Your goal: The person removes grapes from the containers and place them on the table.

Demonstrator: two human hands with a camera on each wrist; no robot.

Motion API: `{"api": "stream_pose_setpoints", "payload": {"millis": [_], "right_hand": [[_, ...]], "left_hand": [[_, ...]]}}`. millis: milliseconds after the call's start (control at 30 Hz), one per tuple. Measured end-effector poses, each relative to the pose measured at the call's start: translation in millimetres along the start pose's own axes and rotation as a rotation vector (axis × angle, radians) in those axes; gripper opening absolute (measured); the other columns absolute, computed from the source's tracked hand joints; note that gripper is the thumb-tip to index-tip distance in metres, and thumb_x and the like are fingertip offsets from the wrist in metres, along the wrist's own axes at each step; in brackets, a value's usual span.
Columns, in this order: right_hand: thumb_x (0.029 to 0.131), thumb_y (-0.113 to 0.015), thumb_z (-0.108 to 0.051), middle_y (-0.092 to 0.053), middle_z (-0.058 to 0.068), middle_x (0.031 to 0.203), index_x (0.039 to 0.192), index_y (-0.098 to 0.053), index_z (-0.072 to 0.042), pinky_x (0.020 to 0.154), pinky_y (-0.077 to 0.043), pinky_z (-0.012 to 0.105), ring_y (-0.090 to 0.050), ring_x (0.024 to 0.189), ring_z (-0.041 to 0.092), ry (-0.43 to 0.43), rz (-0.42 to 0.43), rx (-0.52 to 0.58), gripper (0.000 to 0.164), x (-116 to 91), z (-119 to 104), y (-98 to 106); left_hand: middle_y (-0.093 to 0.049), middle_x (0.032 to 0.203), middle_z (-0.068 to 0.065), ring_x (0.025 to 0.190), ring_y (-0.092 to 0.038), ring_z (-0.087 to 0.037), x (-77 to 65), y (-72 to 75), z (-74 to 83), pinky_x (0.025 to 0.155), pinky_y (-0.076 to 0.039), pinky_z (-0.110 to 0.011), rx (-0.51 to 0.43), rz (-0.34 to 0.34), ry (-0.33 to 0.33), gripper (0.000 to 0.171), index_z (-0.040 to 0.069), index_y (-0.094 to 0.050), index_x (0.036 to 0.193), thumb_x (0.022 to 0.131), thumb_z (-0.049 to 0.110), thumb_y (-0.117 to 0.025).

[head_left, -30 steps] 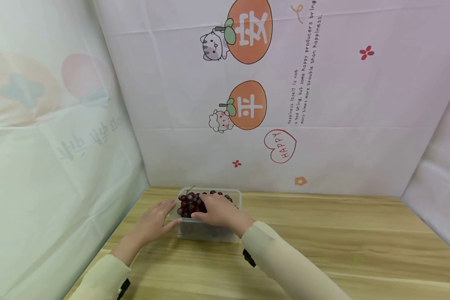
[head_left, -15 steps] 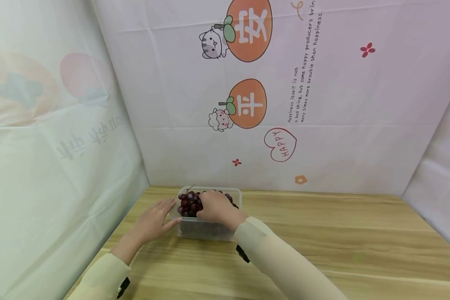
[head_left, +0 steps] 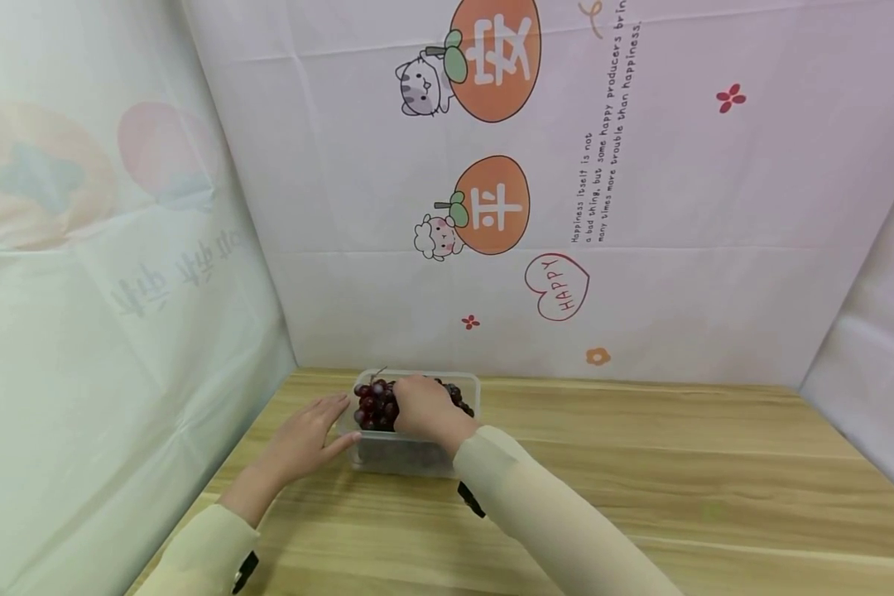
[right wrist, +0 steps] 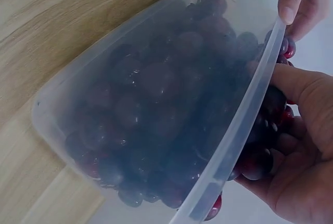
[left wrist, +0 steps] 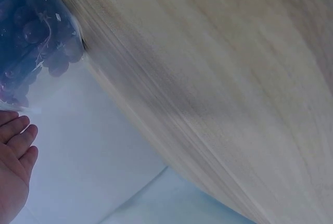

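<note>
One tub point(head_left: 402, 455) of grapes point(head_left: 371, 406) ahead of me, long side running left to right.
My right hand point(head_left: 426, 410) is the nearer to the grapes: it reaches in over the tub's near side, fingers curled round some of them. My left hand point(head_left: 307, 434) touches the near left corner, fingers straight, thumb spread apart. All sits on the table point(head_left: 626, 463).

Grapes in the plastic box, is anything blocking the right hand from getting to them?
Nothing visible: the right hand reaches over the near rim of the plastic box, through its open top, and touches the grapes. The left hand is at the box's left end, out of the way.
</note>
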State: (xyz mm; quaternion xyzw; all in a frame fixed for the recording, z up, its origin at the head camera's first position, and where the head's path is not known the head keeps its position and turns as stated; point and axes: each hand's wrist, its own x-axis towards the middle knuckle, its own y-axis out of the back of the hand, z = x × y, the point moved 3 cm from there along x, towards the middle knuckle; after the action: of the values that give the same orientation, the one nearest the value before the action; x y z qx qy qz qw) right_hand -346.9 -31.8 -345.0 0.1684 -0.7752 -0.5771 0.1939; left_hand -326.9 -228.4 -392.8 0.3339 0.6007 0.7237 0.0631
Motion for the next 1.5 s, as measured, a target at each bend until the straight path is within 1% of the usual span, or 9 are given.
{"api": "stream_pose_setpoints", "payload": {"millis": [267,467,633,900,1067,1167,1233,1400,1500], "right_hand": [[0.083,-0.07,-0.003,-0.041,-0.001,0.055,0.06,-0.047,-0.015,0.042,-0.026,0.026,-0.03,0.048,0.011,0.005,0.029,-0.027,0.034,0.2,-1.9,-1.4],[0.083,-0.069,-0.003,-0.039,-0.001,0.053,0.06,-0.044,-0.015,0.042,-0.025,0.025,-0.028,0.047,0.011,0.029,0.061,-0.045,0.037,-2.0,-3.0,-0.2],[0.083,-0.07,-0.005,-0.041,-0.001,0.054,0.061,-0.047,-0.015,0.045,-0.026,0.026,-0.029,0.049,0.012,0.05,0.107,-0.062,0.032,-1.5,-0.8,-0.7],[0.081,-0.072,-0.009,-0.049,-0.003,0.059,0.075,-0.062,-0.012,0.05,-0.032,0.027,-0.035,0.053,0.012,0.091,0.178,-0.113,0.012,-3.2,0.2,1.2],[0.081,-0.072,-0.009,-0.047,-0.003,0.057,0.076,-0.062,-0.011,0.047,-0.032,0.026,-0.034,0.051,0.011,0.127,0.243,-0.163,0.011,-6.4,-0.4,4.3],[0.081,-0.072,-0.009,-0.049,-0.001,0.057,0.076,-0.062,-0.01,0.045,-0.035,0.026,-0.038,0.049,0.01,0.146,0.289,-0.19,0.011,-8.2,-1.5,7.2],[0.081,-0.072,-0.01,-0.051,-0.001,0.059,0.077,-0.063,-0.01,0.045,-0.04,0.026,-0.043,0.05,0.011,0.155,0.32,-0.213,0.01,-8.9,-2.3,8.8],[0.084,-0.074,-0.014,-0.058,0.002,0.067,0.086,-0.065,-0.008,0.051,-0.052,0.029,-0.057,0.056,0.016,0.179,0.364,-0.28,0.011,-9.8,-4.6,10.4],[0.086,-0.074,-0.018,-0.061,0.003,0.072,0.092,-0.066,-0.007,0.052,-0.054,0.028,-0.059,0.057,0.016,0.195,0.383,-0.343,0.015,-10.7,-6.2,10.4]], "left_hand": [[-0.05,0.138,-0.023,0.126,-0.047,-0.041,-1.1,-1.4,-0.6,0.106,-0.037,-0.054,0.001,-0.021,0.011,0.066,-0.007,-0.05,0.137,0.093,0.041,-0.064],[-0.05,0.139,-0.023,0.126,-0.047,-0.042,-1.6,-1.7,-0.6,0.106,-0.037,-0.054,0.004,-0.025,0.016,0.066,-0.006,-0.05,0.137,0.093,0.041,-0.063],[-0.05,0.14,-0.022,0.127,-0.046,-0.042,-1.9,-2.4,-0.6,0.106,-0.037,-0.054,0.004,-0.033,0.024,0.067,-0.006,-0.049,0.138,0.094,0.043,-0.062],[-0.049,0.14,-0.022,0.127,-0.046,-0.042,-2.0,-2.8,-0.4,0.107,-0.037,-0.054,0.001,-0.037,0.026,0.067,-0.006,-0.048,0.139,0.094,0.043,-0.062],[-0.049,0.14,-0.022,0.128,-0.046,-0.042,-1.8,-3.4,-1.2,0.107,-0.036,-0.054,0.0,-0.035,0.029,0.068,-0.007,-0.048,0.139,0.095,0.043,-0.061],[-0.049,0.14,-0.022,0.127,-0.046,-0.042,-1.6,-3.9,-2.2,0.106,-0.037,-0.055,-0.001,-0.032,0.035,0.068,-0.006,-0.048,0.139,0.095,0.044,-0.061],[-0.049,0.14,-0.022,0.127,-0.046,-0.042,-1.5,-4.1,-2.5,0.106,-0.037,-0.055,0.0,-0.03,0.036,0.068,-0.006,-0.048,0.139,0.095,0.044,-0.061],[-0.05,0.139,-0.022,0.126,-0.047,-0.042,-1.5,-3.4,-2.5,0.105,-0.038,-0.055,-0.001,-0.024,0.029,0.068,-0.006,-0.049,0.138,0.094,0.043,-0.062],[-0.051,0.138,-0.023,0.126,-0.047,-0.042,-1.4,-3.1,-2.5,0.105,-0.039,-0.055,0.002,-0.017,0.024,0.067,-0.007,-0.05,0.137,0.094,0.042,-0.063]]}}
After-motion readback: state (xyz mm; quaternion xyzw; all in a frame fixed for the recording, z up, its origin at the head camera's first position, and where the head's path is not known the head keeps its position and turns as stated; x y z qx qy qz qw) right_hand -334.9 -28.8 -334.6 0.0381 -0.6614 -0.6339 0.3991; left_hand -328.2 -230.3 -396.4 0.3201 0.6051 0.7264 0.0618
